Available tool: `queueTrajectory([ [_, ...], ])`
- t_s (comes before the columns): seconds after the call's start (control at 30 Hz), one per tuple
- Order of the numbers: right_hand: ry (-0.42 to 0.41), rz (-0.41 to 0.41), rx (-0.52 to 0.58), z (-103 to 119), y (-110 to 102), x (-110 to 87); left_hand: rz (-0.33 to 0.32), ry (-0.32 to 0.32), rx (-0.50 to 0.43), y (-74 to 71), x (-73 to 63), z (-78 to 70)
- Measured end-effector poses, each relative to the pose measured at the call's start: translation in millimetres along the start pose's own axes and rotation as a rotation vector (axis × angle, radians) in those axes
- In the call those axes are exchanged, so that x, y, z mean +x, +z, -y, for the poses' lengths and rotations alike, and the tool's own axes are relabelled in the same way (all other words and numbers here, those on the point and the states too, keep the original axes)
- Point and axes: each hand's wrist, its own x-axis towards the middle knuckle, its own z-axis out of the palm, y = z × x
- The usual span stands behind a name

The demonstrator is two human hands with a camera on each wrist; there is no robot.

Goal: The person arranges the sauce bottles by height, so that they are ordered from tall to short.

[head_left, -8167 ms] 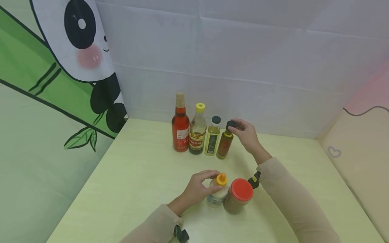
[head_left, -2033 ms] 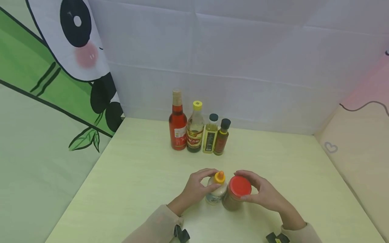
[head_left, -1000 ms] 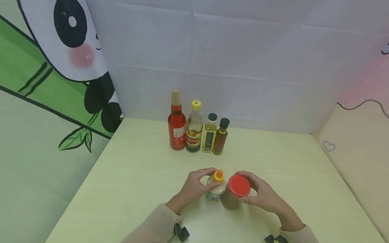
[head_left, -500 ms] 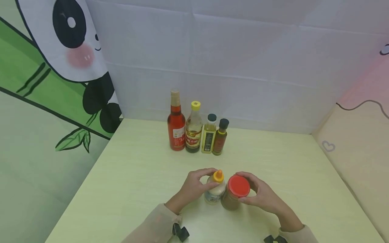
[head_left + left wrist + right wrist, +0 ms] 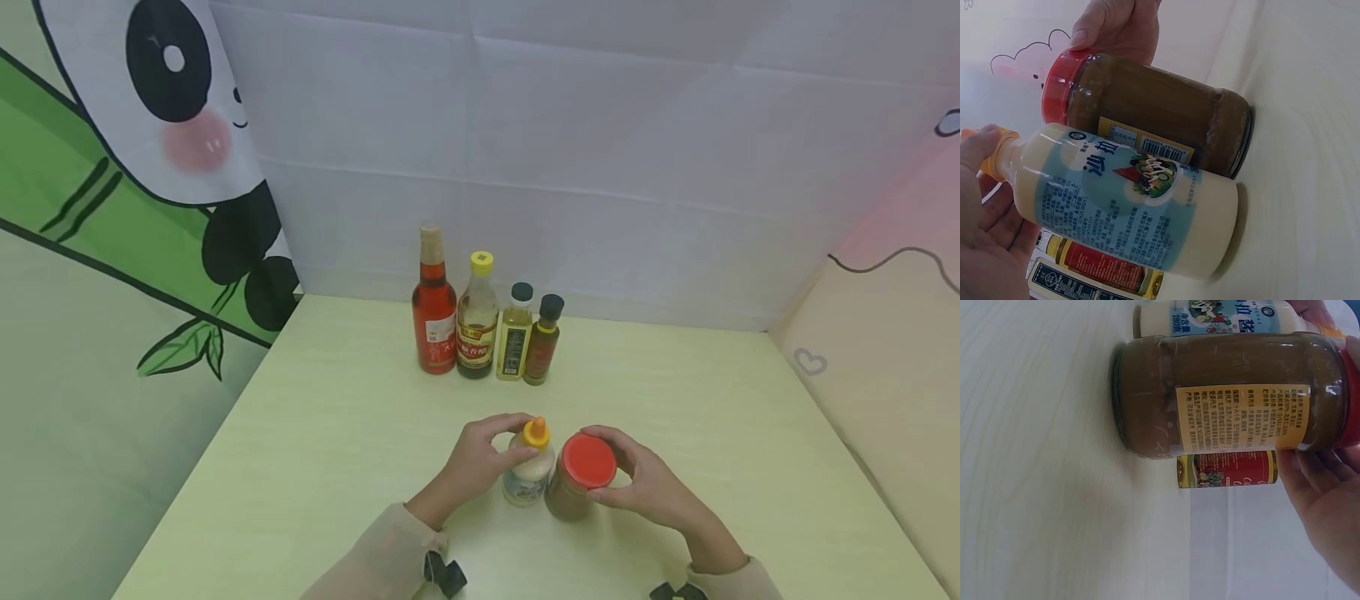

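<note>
My left hand (image 5: 480,457) pinches the neck of a salad dressing bottle (image 5: 527,479), just under its orange-yellow nozzle cap. Cream-coloured dressing fills the bottle, and a pale blue label (image 5: 1113,200) wraps it. Beside it on the right stands a glass jar (image 5: 567,497) of brown paste with a red lid (image 5: 589,461). The thumb and fingers of my right hand (image 5: 647,477) grip that jar around the lid. A yellow label (image 5: 1244,417) shows on the jar's side. Both containers stand upright on the table, close together.
Behind them stands a row of bottles: a tall red one (image 5: 435,325), a yellow-capped one (image 5: 477,325), a square oil bottle (image 5: 514,337) and a small dark-capped one (image 5: 543,342). A pale cloth wall (image 5: 600,167) rises behind the table (image 5: 315,450).
Earlier, my right hand held the cap of the small dark-capped bottle; that bottle now stands closer to the oil bottle. The right hand has come back to the red-lidded jar. My left hand stays on the dressing bottle.
</note>
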Motion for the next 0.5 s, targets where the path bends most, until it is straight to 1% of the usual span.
queueTrajectory([
  [0.27, 0.004, -0.002, 0.000, 0.3, 0.4, -0.9, -0.016, -0.012, 0.012, -1.7, 7.7, -6.4],
  [0.5, 0.000, 0.000, 0.006, 0.3, 1.2, -0.9, -0.032, 0.004, 0.024, -3.2, 18.7, -8.6],
])
